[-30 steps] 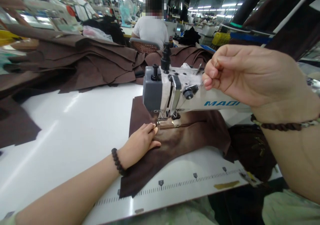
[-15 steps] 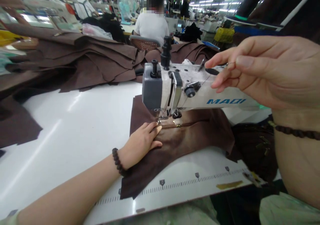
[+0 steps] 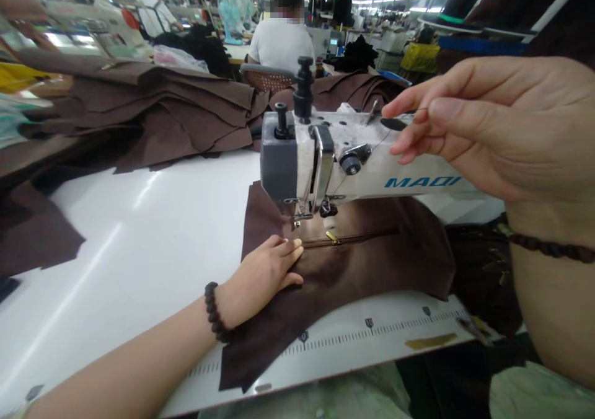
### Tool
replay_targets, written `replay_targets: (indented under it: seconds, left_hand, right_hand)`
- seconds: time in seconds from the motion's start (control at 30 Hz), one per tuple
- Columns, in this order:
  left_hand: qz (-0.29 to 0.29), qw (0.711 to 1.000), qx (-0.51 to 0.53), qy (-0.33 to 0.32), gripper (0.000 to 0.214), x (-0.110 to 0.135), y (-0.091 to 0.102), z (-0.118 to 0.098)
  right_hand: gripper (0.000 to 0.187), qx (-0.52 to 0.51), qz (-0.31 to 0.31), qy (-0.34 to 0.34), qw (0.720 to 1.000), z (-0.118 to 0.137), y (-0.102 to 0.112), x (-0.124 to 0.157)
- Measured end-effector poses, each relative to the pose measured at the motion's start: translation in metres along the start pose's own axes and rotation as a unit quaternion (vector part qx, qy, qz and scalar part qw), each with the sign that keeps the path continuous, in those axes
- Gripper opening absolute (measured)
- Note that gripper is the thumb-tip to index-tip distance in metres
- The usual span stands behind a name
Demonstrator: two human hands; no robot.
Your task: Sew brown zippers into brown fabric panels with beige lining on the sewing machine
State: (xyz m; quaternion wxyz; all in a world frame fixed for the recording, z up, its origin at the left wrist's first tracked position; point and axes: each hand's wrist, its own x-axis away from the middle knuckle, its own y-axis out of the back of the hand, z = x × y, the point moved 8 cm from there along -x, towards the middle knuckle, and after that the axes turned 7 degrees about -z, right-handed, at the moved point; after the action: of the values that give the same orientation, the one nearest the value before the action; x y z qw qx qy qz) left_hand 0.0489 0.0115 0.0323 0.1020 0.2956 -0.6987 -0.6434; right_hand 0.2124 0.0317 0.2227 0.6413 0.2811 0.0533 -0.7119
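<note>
My left hand [image 3: 267,267] lies on a brown leather-like panel [image 3: 372,270], fingers stretched out and fingertips beside the end of its zipper [image 3: 367,235]. A gold zipper pull [image 3: 332,238] sits partway along the zipper. The panel is under the head of a white sewing machine [image 3: 362,180], whose presser foot and needle area [image 3: 300,219] stands just above my left fingertips. Raised at the right, over the machine arm, my right hand [image 3: 483,121] pinches a thin thread [image 3: 383,139] between thumb and finger. That thread runs down to the tension knob [image 3: 351,163].
Stacked brown panels [image 3: 186,109] lie along the back and left of the white table [image 3: 195,220]. A printed ruler [image 3: 362,337] runs along its front edge. Dark pieces with zippers [image 3: 483,270] rest at the right. Ahead, a person in white [image 3: 282,47] sits facing away.
The brown panel has slid a little toward me and to the right, and my left hand has come slightly nearer with it. My right hand keeps its pinch, nearly in place.
</note>
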Motion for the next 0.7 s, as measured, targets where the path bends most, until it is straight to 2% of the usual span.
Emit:
replay_targets:
  seconds: [0.27,0.43,0.7]
  left_hand:
    - [0.036,0.999,-0.001,0.002,0.039,0.0012,-0.0016,-0.0029]
    - [0.058,0.997,0.04,0.035,0.034,0.0023,-0.006,0.0003]
    - [0.053,0.996,0.064,0.042,0.033,0.0038,-0.0086,0.0001]
  right_hand:
    - [0.011,0.102,-0.005,0.05,0.994,0.0089,0.0005,-0.0041]
    - [0.012,0.111,0.011,0.026,0.993,0.0077,-0.0023,-0.0087]
    - [0.015,0.102,0.03,-0.009,0.994,0.0047,-0.0026,-0.0082]
